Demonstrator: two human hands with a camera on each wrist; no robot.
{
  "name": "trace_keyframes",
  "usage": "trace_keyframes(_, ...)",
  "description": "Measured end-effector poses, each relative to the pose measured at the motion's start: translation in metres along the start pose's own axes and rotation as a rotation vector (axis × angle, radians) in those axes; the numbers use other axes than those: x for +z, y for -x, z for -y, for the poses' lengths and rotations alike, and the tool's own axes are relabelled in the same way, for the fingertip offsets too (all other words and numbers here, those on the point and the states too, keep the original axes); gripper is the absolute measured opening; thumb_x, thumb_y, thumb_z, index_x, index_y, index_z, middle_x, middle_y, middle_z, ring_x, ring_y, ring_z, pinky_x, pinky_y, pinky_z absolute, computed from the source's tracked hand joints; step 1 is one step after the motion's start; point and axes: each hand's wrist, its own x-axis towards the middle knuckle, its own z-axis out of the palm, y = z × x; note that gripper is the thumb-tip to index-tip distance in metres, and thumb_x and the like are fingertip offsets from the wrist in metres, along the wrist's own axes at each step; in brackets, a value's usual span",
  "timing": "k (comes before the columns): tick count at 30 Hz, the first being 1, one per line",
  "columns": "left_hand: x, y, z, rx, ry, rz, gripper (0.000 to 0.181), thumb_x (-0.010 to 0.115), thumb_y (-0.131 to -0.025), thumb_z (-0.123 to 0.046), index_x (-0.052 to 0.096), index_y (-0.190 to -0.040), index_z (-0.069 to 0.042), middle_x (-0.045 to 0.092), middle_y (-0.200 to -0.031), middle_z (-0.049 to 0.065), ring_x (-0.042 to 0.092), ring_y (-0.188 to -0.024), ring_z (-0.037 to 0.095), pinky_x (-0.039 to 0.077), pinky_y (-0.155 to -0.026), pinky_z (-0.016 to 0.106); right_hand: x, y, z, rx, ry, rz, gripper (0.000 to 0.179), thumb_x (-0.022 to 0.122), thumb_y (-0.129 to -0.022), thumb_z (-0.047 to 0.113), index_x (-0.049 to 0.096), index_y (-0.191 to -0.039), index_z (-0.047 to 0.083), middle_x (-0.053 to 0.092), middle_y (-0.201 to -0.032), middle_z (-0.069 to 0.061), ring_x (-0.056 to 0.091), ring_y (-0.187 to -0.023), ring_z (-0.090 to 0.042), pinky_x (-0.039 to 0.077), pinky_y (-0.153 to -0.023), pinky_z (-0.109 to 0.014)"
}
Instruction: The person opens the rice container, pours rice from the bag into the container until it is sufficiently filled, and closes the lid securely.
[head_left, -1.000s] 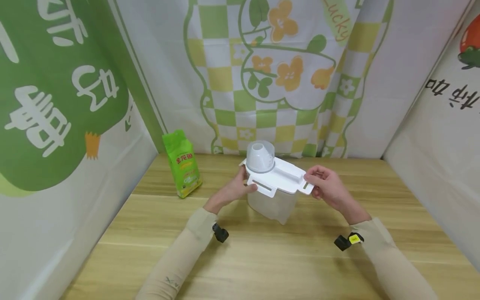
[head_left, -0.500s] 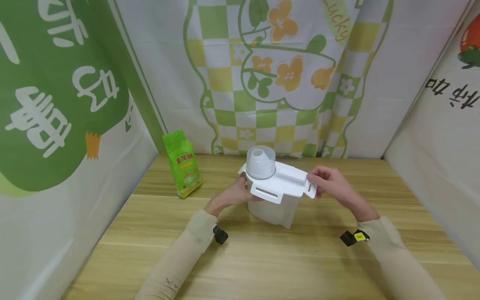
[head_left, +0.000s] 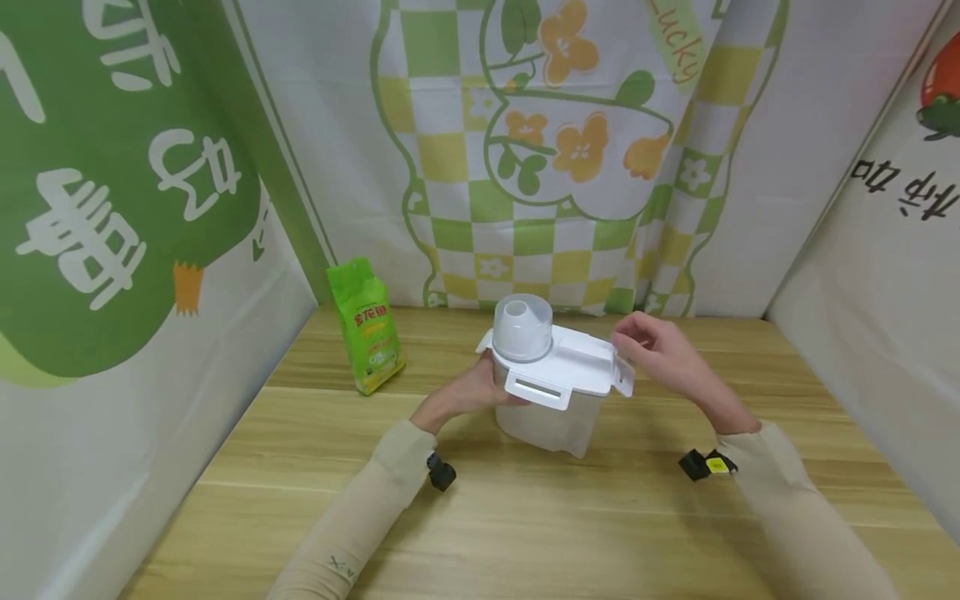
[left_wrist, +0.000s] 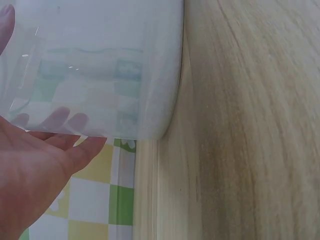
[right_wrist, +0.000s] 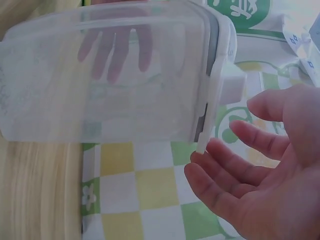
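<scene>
A translucent plastic storage container (head_left: 551, 427) stands upright on the table. Its white lid (head_left: 581, 375) carries a clear measuring cup (head_left: 522, 337) upside down at the left end. My left hand (head_left: 474, 387) grips the container's left end, with the thumb on one side and the fingers (left_wrist: 90, 147) round the other. By the lid's right end is my right hand (head_left: 667, 354), its fingers loosely bent. In the right wrist view, its lower fingertips (right_wrist: 200, 162) are right at the edge of the right clasp (right_wrist: 207, 130). The front clasp (head_left: 537, 398) sticks outward.
A green packet (head_left: 367, 333) with red lettering stands to the left on the wooden table (head_left: 525, 525). Behind the table hangs a checked, flowered cloth (head_left: 510, 208). Printed cloth walls close in both sides.
The container has shifted slightly toward me and right. My left thumb has left the front clasp for the container's side. My right hand has loosened its pinch on the right clasp, which now tilts lower.
</scene>
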Motion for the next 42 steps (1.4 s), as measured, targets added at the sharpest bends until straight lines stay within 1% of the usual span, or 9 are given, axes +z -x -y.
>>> trace_keyframes(3,0.001,0.001,-0.001,0.000,0.005,-0.001,0.083,0.081,-0.074,0.002,0.039,-0.141,-0.022,0.049,-0.143,0.001,0.037,-0.140,0.019,0.019,-0.121,0.047,0.002,-0.001,0.005,-0.018,0.022,0.002,0.031,0.053,-0.101,0.032,0.062,-0.115,0.006,0.069,-0.110,-0.013,0.065,-0.097,-0.029,0.054,-0.083,-0.039)
trace_keyframes(7,0.002,0.001,0.000,-0.017,-0.005,-0.018,0.083,0.081,-0.075,0.002,0.038,-0.142,-0.021,0.048,-0.144,0.001,0.036,-0.140,0.019,0.019,-0.122,0.047,0.009,0.001,0.011,-0.087,0.048,0.013,0.032,0.055,-0.101,0.031,0.061,-0.122,0.007,0.067,-0.120,-0.013,0.064,-0.108,-0.030,0.054,-0.090,-0.047)
trace_keyframes(12,0.003,0.000,0.000,-0.007,-0.021,-0.037,0.087,0.081,-0.076,0.001,0.033,-0.145,-0.020,0.046,-0.147,0.002,0.033,-0.143,0.020,0.014,-0.123,0.048,0.018,0.000,0.013,-0.212,0.139,0.024,0.037,0.062,-0.097,0.029,0.059,-0.129,0.011,0.060,-0.133,-0.011,0.057,-0.120,-0.030,0.050,-0.096,-0.050)
trace_keyframes(17,0.004,0.000,0.002,-0.029,-0.021,-0.046,0.088,0.081,-0.076,-0.001,0.033,-0.145,-0.025,0.045,-0.146,-0.002,0.032,-0.142,0.017,0.014,-0.123,0.045,0.025,-0.001,0.009,-0.262,0.176,0.050,0.053,0.072,-0.089,0.033,0.054,-0.134,0.012,0.052,-0.142,-0.014,0.047,-0.131,-0.034,0.043,-0.103,-0.056)
trace_keyframes(21,0.005,0.000,0.002,-0.032,-0.005,-0.030,0.088,0.080,-0.077,-0.002,0.032,-0.145,-0.027,0.044,-0.147,-0.004,0.031,-0.143,0.017,0.015,-0.122,0.046,0.028,0.001,0.004,-0.293,0.131,0.058,0.066,0.082,-0.080,0.031,0.052,-0.136,0.010,0.050,-0.142,-0.016,0.047,-0.130,-0.033,0.044,-0.100,-0.052)
trace_keyframes(27,0.004,-0.001,0.001,-0.005,0.002,-0.034,0.090,0.080,-0.077,0.000,0.031,-0.146,-0.029,0.043,-0.147,-0.005,0.029,-0.144,0.015,0.012,-0.123,0.045,0.035,-0.001,-0.002,-0.414,0.138,0.047,0.083,0.089,-0.069,0.025,0.048,-0.138,0.003,0.049,-0.140,-0.018,0.046,-0.124,-0.032,0.041,-0.095,-0.042)
trace_keyframes(30,0.004,-0.001,0.001,-0.001,-0.002,-0.036,0.090,0.080,-0.076,0.000,0.031,-0.146,-0.029,0.043,-0.147,-0.005,0.029,-0.144,0.015,0.012,-0.123,0.045,0.039,-0.003,-0.002,-0.461,0.185,0.012,0.084,0.089,-0.068,0.025,0.048,-0.137,0.001,0.049,-0.139,-0.021,0.046,-0.123,-0.036,0.042,-0.095,-0.044)
trace_keyframes(35,0.004,0.000,0.000,-0.028,-0.018,-0.045,0.089,0.081,-0.077,-0.001,0.031,-0.146,-0.028,0.044,-0.147,-0.005,0.030,-0.144,0.015,0.013,-0.123,0.044,0.042,-0.004,-0.002,-0.472,0.233,-0.016,0.082,0.087,-0.069,0.029,0.049,-0.138,0.004,0.049,-0.139,-0.021,0.047,-0.122,-0.037,0.044,-0.093,-0.048)
trace_keyframes(42,0.005,0.001,-0.003,-0.062,-0.036,-0.060,0.088,0.081,-0.077,-0.003,0.030,-0.146,-0.026,0.043,-0.148,-0.002,0.030,-0.144,0.017,0.015,-0.123,0.045,0.044,-0.005,-0.005,-0.559,0.247,-0.055,0.072,0.084,-0.072,0.027,0.056,-0.137,0.013,0.050,-0.133,-0.022,0.047,-0.115,-0.036,0.039,-0.087,-0.041)
